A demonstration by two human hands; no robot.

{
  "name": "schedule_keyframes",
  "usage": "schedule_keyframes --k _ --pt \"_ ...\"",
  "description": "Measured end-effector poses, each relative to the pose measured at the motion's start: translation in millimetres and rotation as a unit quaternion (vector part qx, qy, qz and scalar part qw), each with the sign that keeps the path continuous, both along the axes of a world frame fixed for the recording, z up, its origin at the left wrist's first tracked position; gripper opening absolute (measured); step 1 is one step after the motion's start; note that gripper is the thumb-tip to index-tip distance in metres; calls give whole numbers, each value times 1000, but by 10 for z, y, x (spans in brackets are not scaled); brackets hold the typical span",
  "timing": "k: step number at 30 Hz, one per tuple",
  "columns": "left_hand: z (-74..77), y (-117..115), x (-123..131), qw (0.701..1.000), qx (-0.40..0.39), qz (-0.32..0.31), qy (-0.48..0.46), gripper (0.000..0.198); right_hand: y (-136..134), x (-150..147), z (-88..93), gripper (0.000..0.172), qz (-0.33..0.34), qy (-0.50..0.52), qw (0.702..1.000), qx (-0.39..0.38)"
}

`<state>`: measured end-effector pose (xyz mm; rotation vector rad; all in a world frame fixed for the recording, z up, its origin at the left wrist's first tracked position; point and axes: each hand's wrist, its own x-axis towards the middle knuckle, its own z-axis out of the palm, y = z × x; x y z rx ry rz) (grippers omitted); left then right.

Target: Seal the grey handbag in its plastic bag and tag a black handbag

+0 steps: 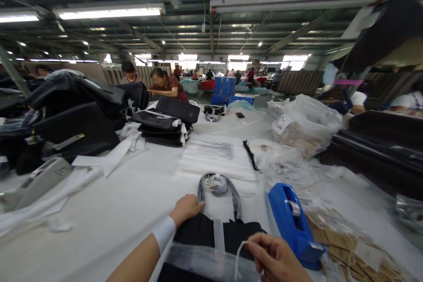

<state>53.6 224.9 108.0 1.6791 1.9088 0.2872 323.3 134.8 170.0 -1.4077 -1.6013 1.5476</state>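
Observation:
A black handbag (198, 229) lies on the white table in front of me, with a clear plastic strip across its lower part and a pale strip over its middle. Its wrapped handle (237, 205) arches toward the far side. My left hand (188, 209) is closed at the left foot of this handle; the hand hides part of the grip. A coiled grey strap (217, 185) with gold-coloured clips rests at the handle's top. Over the bag's right side, my right hand (272, 253) pinches a thin white string (238, 257), which hangs down in a curve.
Right of the bag stands a blue tape dispenser (292, 224), beside brown tags (343, 242) in plastic. Further back are a clear plastic bag (302, 125), a stack of black bags (165, 123) and printed white sheets (214, 152). Black bags (76, 128) are piled left. Co-workers sit beyond.

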Motion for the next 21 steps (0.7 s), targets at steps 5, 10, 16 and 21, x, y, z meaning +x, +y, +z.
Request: schedule_keyframes --k 5,10,16,21 --pt "-166 144 207 997 -79 2 -8 38 219 -131 -176 40 24 -150 980 129" --pt "-291 209 136 983 -104 31 -150 21 332 -261 -235 39 80 -91 984 128" --pt "-291 139 25 923 -48 73 -374 18 709 -297 -586 47 -5 -158 981 111" --pt "-209 168 111 881 -25 86 -465 21 1257 -467 -839 24 -36 -282 913 292"
